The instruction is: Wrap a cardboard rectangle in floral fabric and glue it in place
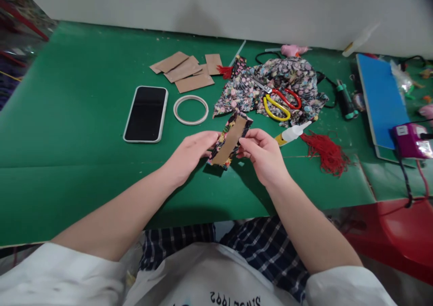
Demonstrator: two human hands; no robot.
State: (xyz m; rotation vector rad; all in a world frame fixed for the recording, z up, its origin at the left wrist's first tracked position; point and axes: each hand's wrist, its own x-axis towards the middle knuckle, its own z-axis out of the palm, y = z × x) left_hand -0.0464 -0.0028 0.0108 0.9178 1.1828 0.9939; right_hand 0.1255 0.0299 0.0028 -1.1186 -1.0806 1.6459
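Note:
Between my two hands, above the green table, is a brown cardboard strip [230, 140] with dark floral fabric [222, 139] folded around its edges. My left hand [195, 152] grips its left side, fingers partly hidden behind it. From the right, my right hand [265, 155] pinches the other long edge between thumb and fingers. Just past my right hand lies a white-tipped glue bottle [292, 134] with yellowish contents. Scissors [277, 99] with one red and one yellow handle rest on a crumpled piece of floral cloth [237, 89] beyond my hands.
A phone [146, 114] and a tape roll [191, 110] lie on the left. Behind them are several cardboard pieces [194, 78]. On the right are red tassel threads [326, 153], a green-black tool [345, 99], a blue board [384, 101] and a purple device [412, 141] with cables.

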